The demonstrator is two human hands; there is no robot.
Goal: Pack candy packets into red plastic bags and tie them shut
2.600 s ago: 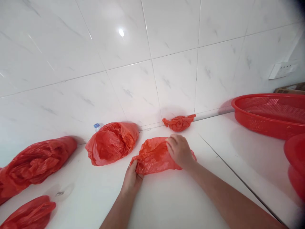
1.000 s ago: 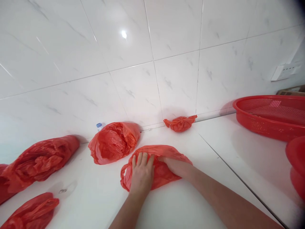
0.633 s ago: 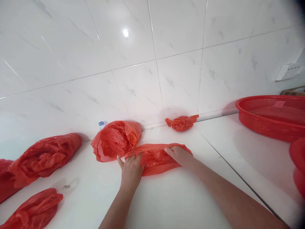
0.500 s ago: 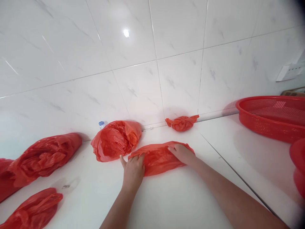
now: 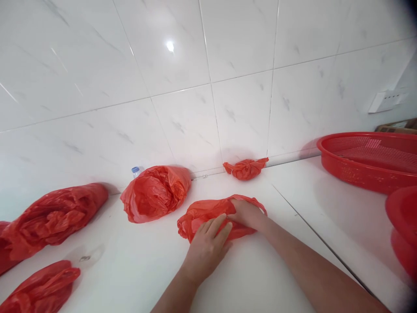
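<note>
A red plastic bag point(image 5: 203, 211) lies on the white countertop in front of me, its near side crumpled. My left hand point(image 5: 208, 243) rests over the bag's front edge, with fingers stretched out and slightly apart. At the bag's right part is my right hand point(image 5: 246, 213), its fingers tucked down into the red plastic and hidden, so their grip does not show. The two hands nearly meet over the middle of the bag.
A wide-mouthed red bag point(image 5: 156, 195) stands left of my hands, a clear bottle with a blue cap point(image 5: 135, 170) behind it. A small knotted red bag point(image 5: 246, 169) sits by the tiled wall. More red bags point(image 5: 58, 213) lie left; a red basket point(image 5: 358, 171) stands right.
My left hand has moved right, from the bag's left end to its front middle. The bag's left end has bunched up, and my right fingers have gone down into the plastic.
</note>
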